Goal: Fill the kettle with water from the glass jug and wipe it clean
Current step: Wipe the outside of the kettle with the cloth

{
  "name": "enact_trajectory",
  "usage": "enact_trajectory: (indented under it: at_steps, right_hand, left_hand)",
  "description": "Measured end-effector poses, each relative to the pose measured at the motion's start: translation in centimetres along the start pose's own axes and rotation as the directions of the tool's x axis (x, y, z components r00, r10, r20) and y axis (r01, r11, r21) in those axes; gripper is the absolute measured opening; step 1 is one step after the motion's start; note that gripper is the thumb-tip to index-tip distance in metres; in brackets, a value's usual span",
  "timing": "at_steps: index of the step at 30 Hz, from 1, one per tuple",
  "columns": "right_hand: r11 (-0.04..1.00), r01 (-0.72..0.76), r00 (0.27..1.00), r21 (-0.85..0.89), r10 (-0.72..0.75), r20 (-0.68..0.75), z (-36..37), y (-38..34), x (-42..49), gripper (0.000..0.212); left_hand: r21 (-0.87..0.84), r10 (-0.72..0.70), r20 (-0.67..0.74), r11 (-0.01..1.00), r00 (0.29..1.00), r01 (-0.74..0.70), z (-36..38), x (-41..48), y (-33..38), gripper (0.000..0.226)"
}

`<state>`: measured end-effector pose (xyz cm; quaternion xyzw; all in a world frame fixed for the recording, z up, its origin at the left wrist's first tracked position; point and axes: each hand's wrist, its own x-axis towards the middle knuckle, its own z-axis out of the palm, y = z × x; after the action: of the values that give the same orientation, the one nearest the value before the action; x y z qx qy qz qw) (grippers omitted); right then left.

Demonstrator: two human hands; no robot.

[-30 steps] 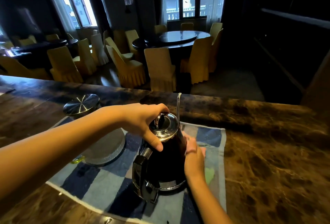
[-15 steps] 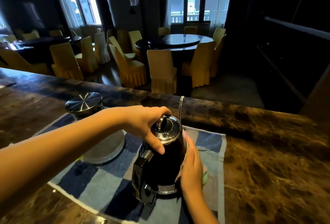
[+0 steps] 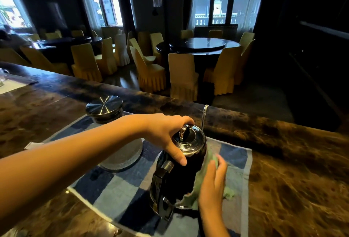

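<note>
A black kettle (image 3: 177,176) with a shiny steel lid and a thin spout stands upright on a blue checked towel (image 3: 120,197). My left hand (image 3: 166,134) grips the kettle's top edge, thumb down its dark side. My right hand (image 3: 212,182) presses a pale green cloth (image 3: 194,189) flat against the kettle's right side. The glass jug (image 3: 120,153) with a round metal lid stands to the left on the same towel, partly behind my left forearm.
The towel lies on a brown marble counter (image 3: 292,170) whose far edge drops off to a dim dining room with yellow-covered chairs and round tables. A white sheet (image 3: 9,87) lies at the counter's far left.
My right hand has slid with the green cloth around the kettle's right side, and more of the cloth shows. My left hand stays on the lid. The view has shifted a little.
</note>
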<state>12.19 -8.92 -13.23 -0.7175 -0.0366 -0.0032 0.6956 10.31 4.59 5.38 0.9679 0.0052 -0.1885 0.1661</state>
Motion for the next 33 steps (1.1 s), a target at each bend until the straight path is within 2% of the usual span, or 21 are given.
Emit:
enact_trajectory:
  at_steps: [2,3,5,7,9,12,15,16,18,20,21,23,25,28,30,33]
  right_hand:
    - [0.999,-0.024,0.999,-0.039,0.025,0.034,-0.3,1.3,-1.7,0.038]
    - [0.998,0.013,0.999,-0.055,-0.010,0.045,-0.2,1.4,-2.2,0.038]
    - [0.978,0.173,0.982,-0.116,-0.162,0.095,0.3,-0.1,-2.6,0.043]
    - [0.929,0.343,0.933,-0.136,-0.320,0.168,0.7,-1.9,-1.4,0.046]
    - [0.917,0.393,0.899,-0.061,-0.370,0.235,0.5,-3.1,1.1,0.048]
    - [0.961,0.275,0.910,0.024,-0.268,0.317,-0.8,-2.7,3.5,0.054]
    - [0.944,0.264,0.946,-0.196,-0.214,0.243,-0.9,-0.3,0.7,0.076]
    - [0.941,0.253,0.959,-0.224,-0.214,0.184,-0.6,-0.1,-0.9,0.076]
    - [0.950,0.276,0.960,-0.143,-0.266,0.084,0.0,-0.7,-3.2,0.054]
    - [0.933,0.360,0.931,-0.015,-0.359,0.067,0.6,-1.9,-3.8,0.040]
    - [0.940,0.339,0.935,0.044,-0.342,0.099,0.7,-2.7,-3.4,0.040]
    - [0.973,0.204,0.962,0.108,-0.219,0.164,0.7,-3.8,-1.1,0.033]
    - [0.995,0.098,0.977,0.028,-0.102,0.187,0.5,-4.0,2.0,0.023]
    - [0.999,-0.015,0.975,0.032,0.007,0.222,-0.3,-1.5,2.9,0.033]
    - [0.998,-0.020,0.988,0.057,0.012,0.151,-0.7,0.3,1.0,0.035]
    - [0.993,-0.032,0.998,0.118,0.025,0.061,-1.0,1.5,-2.1,0.026]
  left_hand:
    - [0.000,0.000,-0.001,1.000,1.000,0.000,0.0,0.1,-0.1,0.101]
    - [-0.005,-0.002,0.000,1.000,1.000,0.002,0.0,0.1,-0.1,0.101]
    - [-0.014,-0.003,0.003,1.000,1.000,0.003,0.0,0.1,-0.1,0.100]
    - [-0.028,0.006,-0.002,1.000,1.000,-0.006,0.1,0.1,-0.2,0.099]
    - [-0.027,0.009,-0.007,1.000,1.000,-0.010,0.1,0.2,-0.1,0.098]
    - [-0.033,-0.002,0.010,0.999,1.000,0.002,-0.1,0.2,-0.2,0.097]
    - [-0.036,-0.012,0.024,0.999,1.000,0.013,-0.1,0.2,-0.2,0.098]
    - [-0.030,-0.014,0.021,0.999,1.000,0.014,-0.1,0.2,-0.2,0.099]
    - [-0.018,-0.017,0.010,1.000,1.000,0.017,0.0,0.2,-0.1,0.100]
    - [-0.022,-0.016,0.001,1.000,1.000,0.016,0.0,0.2,-0.1,0.099]
    - [-0.022,-0.015,-0.004,1.000,1.000,0.015,0.1,0.2,-0.1,0.099]
    - [-0.009,-0.016,-0.021,1.000,1.000,0.016,0.3,0.0,-0.1,0.099]
    - [-0.009,-0.015,-0.027,1.000,1.000,0.014,0.4,-0.1,-0.2,0.098]
    - [-0.026,-0.022,0.000,0.999,1.000,0.022,0.3,0.0,0.0,0.097]
    - [-0.035,-0.027,0.014,0.999,1.000,0.027,0.1,0.1,0.1,0.097]
    - [-0.046,-0.020,0.022,0.999,1.000,0.021,0.1,0.3,0.0,0.097]
